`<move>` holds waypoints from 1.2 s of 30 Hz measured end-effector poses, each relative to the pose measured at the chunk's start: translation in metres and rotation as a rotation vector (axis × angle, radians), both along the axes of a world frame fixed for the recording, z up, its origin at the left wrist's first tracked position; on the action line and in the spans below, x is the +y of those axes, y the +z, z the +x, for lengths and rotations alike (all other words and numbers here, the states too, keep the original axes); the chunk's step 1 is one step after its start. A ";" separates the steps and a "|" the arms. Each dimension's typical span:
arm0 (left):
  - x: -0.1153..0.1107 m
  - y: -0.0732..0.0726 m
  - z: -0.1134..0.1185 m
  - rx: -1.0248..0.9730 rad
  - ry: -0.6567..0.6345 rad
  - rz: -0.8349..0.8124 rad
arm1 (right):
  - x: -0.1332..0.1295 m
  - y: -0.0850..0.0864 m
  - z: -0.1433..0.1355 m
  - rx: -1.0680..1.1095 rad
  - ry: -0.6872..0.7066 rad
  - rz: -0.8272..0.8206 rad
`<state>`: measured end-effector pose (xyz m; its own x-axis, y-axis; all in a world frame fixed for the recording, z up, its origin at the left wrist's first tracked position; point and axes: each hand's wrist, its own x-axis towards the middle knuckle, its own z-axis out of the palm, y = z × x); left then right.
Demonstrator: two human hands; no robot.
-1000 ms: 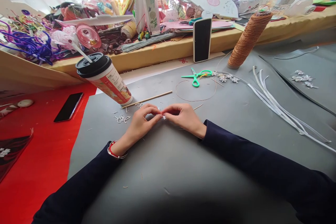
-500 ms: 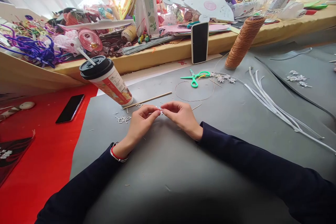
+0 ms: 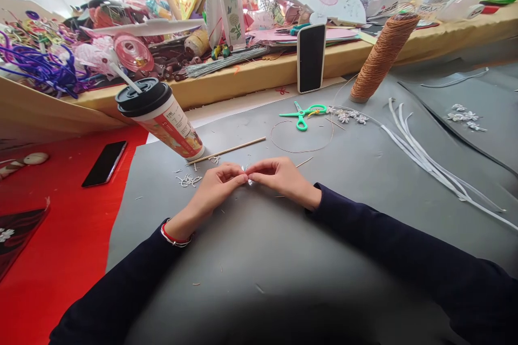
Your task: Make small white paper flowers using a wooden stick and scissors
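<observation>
Between the fingertips of both hands is a small white piece [image 3: 250,181], mostly hidden; its exact kind does not show, though it resembles the white cord flowers on the table. My left hand [image 3: 218,186] pinches it from the left, thumb against fingers. From the right, my right hand [image 3: 281,179] pinches it too, the fingertips of both hands meeting. Short white cord scraps [image 3: 188,180] lie beside my left hand. A thin wooden stick [image 3: 226,151] rests behind the hands. Farther back are green-handled scissors [image 3: 301,116] and several white cord flowers [image 3: 346,115].
A lidded paper cup [image 3: 165,124] stands at left, near a black phone [image 3: 104,164] on red cloth. Another phone [image 3: 311,58] leans upright by a spool of brown cord [image 3: 382,59]. White cords [image 3: 429,164] and more white flowers [image 3: 464,116] lie right. Craft supplies crowd the back ledge [image 3: 259,73].
Both hands stay together in a pinch, with fingers shifted slightly around the white piece. The whole view has moved a little.
</observation>
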<state>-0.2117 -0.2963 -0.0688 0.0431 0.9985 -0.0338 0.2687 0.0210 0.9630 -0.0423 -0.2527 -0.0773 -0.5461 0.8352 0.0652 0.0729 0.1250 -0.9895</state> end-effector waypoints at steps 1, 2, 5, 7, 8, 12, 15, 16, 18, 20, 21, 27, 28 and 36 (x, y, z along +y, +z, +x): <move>-0.001 0.000 0.000 -0.001 0.004 0.010 | 0.000 0.000 0.000 0.005 -0.010 0.015; -0.001 0.000 0.001 -0.009 0.013 0.018 | -0.001 0.000 -0.001 0.011 -0.026 0.028; -0.004 0.000 0.004 -0.075 0.057 0.013 | -0.003 -0.001 -0.003 0.032 -0.076 0.053; -0.006 -0.002 0.007 -0.134 0.098 -0.035 | -0.006 -0.002 -0.006 0.043 -0.108 0.055; -0.007 -0.002 0.009 -0.159 0.122 -0.068 | -0.007 -0.002 -0.007 0.050 -0.123 0.051; -0.011 -0.004 0.015 -0.263 0.182 -0.162 | -0.012 -0.002 -0.011 0.092 -0.169 0.015; -0.014 -0.003 0.018 -0.355 0.162 -0.202 | -0.014 -0.002 -0.012 0.115 -0.204 -0.004; -0.014 -0.002 0.018 -0.372 0.158 -0.210 | -0.015 -0.002 -0.012 0.126 -0.211 -0.010; -0.015 -0.001 0.019 -0.391 0.153 -0.210 | -0.016 -0.002 -0.011 0.158 -0.204 -0.028; -0.016 0.001 0.021 -0.397 0.143 -0.192 | -0.016 -0.001 -0.011 0.197 -0.182 -0.064; -0.016 0.001 0.021 -0.391 0.135 -0.174 | -0.017 0.000 -0.010 0.213 -0.172 -0.086; -0.019 0.006 0.026 -0.290 0.157 0.051 | -0.021 0.004 -0.009 0.286 -0.202 -0.171; -0.019 0.007 0.027 -0.274 0.172 0.090 | -0.022 0.004 -0.009 0.295 -0.206 -0.180; -0.019 0.005 0.030 -0.180 0.264 0.230 | -0.025 0.003 -0.013 0.340 -0.200 -0.233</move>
<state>-0.1821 -0.3151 -0.0641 -0.2314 0.9567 0.1766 0.1094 -0.1548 0.9819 -0.0551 -0.2781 -0.0747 -0.3528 0.9356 0.0105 -0.2612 -0.0877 -0.9613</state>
